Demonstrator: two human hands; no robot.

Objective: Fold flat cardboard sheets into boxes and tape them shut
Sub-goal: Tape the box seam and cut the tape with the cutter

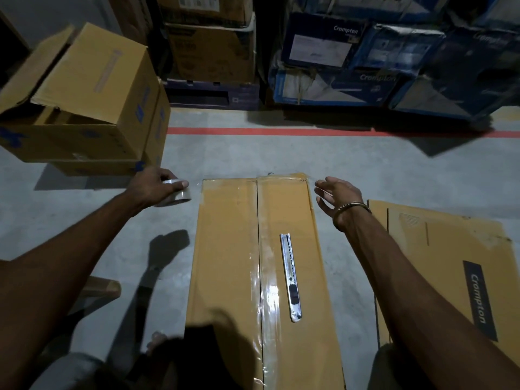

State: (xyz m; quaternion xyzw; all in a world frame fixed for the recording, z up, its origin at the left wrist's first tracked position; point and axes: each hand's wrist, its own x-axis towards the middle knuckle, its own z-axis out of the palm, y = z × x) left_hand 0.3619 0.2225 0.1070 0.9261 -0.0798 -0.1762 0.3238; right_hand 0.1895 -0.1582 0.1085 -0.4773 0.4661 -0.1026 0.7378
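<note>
A long tan cardboard box [230,249] lies in front of me on the floor, its two top flaps meeting in a middle seam covered with clear tape. A silver utility knife [291,277] rests on the right flap. My left hand [153,187] grips a roll of clear tape [180,194] just left of the box's far corner. My right hand [337,197] hovers with fingers spread beside the far right corner and holds nothing.
Flat cardboard sheets [444,257] with a dark printed label lie on the floor at the right. Folded tan boxes [92,102] are stacked at the far left. Brown and blue cartons [351,60] line the back behind a red floor line [281,131].
</note>
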